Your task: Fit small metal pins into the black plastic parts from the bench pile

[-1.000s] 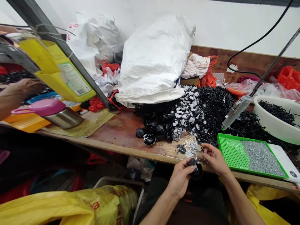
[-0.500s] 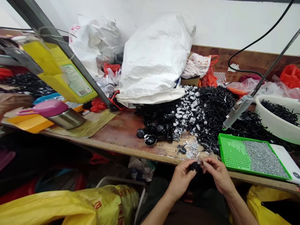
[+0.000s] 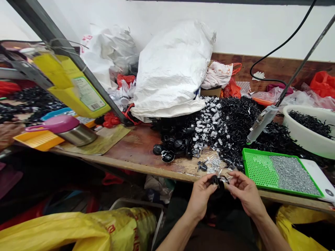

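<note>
While my left hand curls closed around a black suction cup, I keep the cup just in front of the wooden workbench, low over my lap. My right hand is half open, its fingers bent in toward the top of the cup. Something small and shiny may sit at the fingertips (the view is too tight and dark there, so I cannot tell whether they have hold of anything). Holding the cup between both hands seems to steady it and leave its top free for the fine work of the right fingers.

Just beyond my hands, loose silver metal pins lie scattered on the bench, with one small black part beside them. Behind those sits a heap of black suction cups, running into a drift of white clips and a mound of black plastic pieces. Everything seems spread here to stay within easy reach.

To my right, a green perforated tray holds rows of small grey metal parts, and a white plastic basin holds more black pieces. A large white woven sack slumps against the wall behind the heaps.
</note>
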A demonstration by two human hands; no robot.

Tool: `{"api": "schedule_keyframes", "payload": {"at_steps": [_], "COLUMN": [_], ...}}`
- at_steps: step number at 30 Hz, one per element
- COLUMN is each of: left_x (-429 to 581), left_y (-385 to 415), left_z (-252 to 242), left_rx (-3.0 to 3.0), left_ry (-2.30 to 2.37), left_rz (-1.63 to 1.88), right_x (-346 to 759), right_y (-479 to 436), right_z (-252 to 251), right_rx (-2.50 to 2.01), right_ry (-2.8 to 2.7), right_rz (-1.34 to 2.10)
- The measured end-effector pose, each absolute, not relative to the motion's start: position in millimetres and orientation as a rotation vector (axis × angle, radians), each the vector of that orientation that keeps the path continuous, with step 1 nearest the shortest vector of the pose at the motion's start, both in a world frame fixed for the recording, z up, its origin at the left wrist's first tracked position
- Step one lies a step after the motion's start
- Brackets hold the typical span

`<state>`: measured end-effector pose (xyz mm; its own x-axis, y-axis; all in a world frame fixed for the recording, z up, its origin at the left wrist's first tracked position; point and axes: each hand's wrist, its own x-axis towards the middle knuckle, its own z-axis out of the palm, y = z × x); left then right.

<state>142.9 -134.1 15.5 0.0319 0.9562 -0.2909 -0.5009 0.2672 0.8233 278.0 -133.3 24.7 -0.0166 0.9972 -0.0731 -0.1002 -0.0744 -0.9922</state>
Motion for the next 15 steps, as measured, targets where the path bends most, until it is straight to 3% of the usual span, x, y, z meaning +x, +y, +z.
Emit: {"api": "schedule_keyframes", "payload": {"at_steps": [12,15], "left_x": [147.9,146.0], "left_y": [-142.2,-143.1], "left_z": [29.1,32.2], "left_rx": [0.506,0.461], "left_ry": [0.905,0.892], "left_rz": [1.143,1.072], "right_x": [279.4,280.3], "right_y": [-134.8,-136.3], "right_z": [24.6,23.5], "right_rx": [-1.175,-1.175], "right_ry": [-1.703,-1.805], "right_rz": [1.234,1.082]}}
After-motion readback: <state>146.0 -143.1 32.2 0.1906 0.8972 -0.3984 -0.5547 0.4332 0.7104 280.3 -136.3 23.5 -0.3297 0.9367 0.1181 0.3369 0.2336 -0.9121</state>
